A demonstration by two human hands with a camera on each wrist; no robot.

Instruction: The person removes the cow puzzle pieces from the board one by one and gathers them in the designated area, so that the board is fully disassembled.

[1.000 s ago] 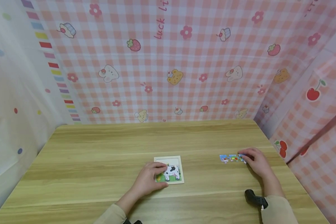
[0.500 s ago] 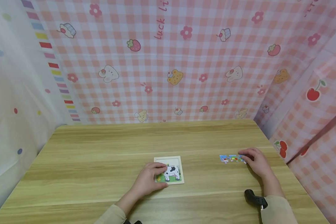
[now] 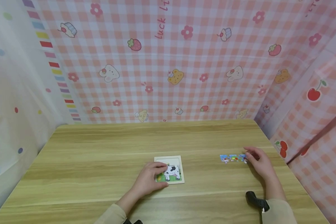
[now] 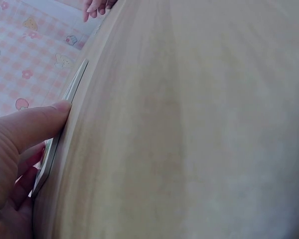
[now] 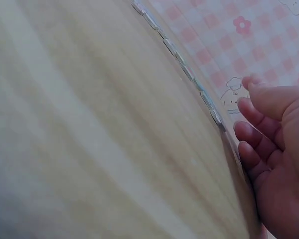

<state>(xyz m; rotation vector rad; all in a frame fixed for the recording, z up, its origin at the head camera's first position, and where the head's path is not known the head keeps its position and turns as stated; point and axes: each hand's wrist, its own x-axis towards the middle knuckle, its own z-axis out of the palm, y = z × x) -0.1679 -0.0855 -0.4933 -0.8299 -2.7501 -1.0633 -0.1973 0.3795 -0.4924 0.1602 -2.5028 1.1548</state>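
Note:
A small square puzzle board (image 3: 170,161) with a pale wooden rim lies flat on the table. Its lower part shows a cow's body on green, while its upper part is bare. My left hand (image 3: 148,179) holds the board by its left side, thumb at the near edge and fingers over the picture. In the left wrist view the thumb (image 4: 42,122) presses the board's edge. To the right, three jigsaw pieces (image 3: 234,158) lie in a row. My right hand (image 3: 259,161) is beside the rightmost piece (image 3: 242,156), partly covering it; its loosely curled fingers (image 5: 251,132) hold nothing.
The wooden table (image 3: 106,149) reaches back to a pink checked curtain (image 3: 156,62). More curtain hangs along the right side, and a pale dotted sheet (image 3: 14,93) on the left. A black wrist device (image 3: 256,200) sits by the right sleeve.
My right hand has drawn slightly right, off the rightmost jigsaw piece, so more of that piece shows. The left hand and the puzzle board have stayed in place.

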